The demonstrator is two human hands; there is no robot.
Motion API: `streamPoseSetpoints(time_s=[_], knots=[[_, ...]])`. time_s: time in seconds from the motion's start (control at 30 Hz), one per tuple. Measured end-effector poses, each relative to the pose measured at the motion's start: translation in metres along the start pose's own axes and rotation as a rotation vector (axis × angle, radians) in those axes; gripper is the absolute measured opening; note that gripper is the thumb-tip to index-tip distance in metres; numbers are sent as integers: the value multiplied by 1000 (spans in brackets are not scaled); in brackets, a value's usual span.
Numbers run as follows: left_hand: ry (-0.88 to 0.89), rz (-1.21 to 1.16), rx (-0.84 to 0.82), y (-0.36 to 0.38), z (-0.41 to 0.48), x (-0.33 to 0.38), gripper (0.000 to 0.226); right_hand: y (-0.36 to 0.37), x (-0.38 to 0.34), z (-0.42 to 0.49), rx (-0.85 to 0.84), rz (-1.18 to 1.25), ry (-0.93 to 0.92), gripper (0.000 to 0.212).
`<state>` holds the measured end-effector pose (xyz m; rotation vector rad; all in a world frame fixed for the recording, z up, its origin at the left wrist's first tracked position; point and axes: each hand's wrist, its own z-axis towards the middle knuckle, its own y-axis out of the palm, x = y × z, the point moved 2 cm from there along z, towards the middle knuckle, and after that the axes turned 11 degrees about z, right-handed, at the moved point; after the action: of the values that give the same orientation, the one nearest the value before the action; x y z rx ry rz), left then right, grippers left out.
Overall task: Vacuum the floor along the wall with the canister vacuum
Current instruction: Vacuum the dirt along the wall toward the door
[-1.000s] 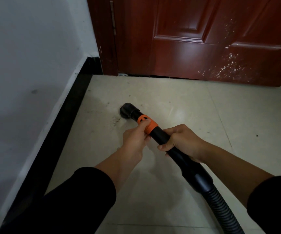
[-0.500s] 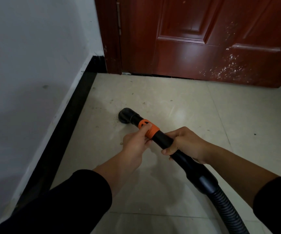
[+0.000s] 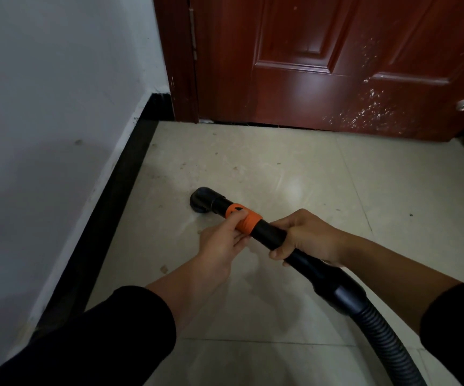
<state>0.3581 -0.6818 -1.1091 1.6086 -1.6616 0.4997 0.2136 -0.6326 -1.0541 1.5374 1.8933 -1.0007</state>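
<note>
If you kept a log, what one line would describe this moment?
left hand: grips orange collar | right hand: grips wand | nozzle: on floor, apart from baseboard

Likely a home's entry corner: glossy reddish-brown panelled wooden door [image 3: 336,65] at twelve o'clock, white plastered wall [image 3: 44,93] with black skirting strip [image 3: 113,204] at nine o'clock, beige tiled floor [image 3: 322,168].

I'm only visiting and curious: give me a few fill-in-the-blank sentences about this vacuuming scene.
The left hand grips the ____ collar on the wand.
The right hand holds the black wand ahead of its ribbed ____.
The nozzle points down at the tiled ____.
A ____ baseboard runs along the white wall.
Missing words: orange, hose, floor, black.
</note>
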Motion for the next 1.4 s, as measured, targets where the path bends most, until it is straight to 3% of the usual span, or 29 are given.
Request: streamPoseSetpoints(time_s=[0.2,0.7,1.4], knots=[[12,-38,51,-12,2,5,28,10,-7,10,-9,-11,-9,31],[51,-69,175,-41,7,16,28,36,-21,38,-44,-31,-57,31],[48,-78,224,-80,-45,-22,27,67,-11,6,-237,-189,-92,31]])
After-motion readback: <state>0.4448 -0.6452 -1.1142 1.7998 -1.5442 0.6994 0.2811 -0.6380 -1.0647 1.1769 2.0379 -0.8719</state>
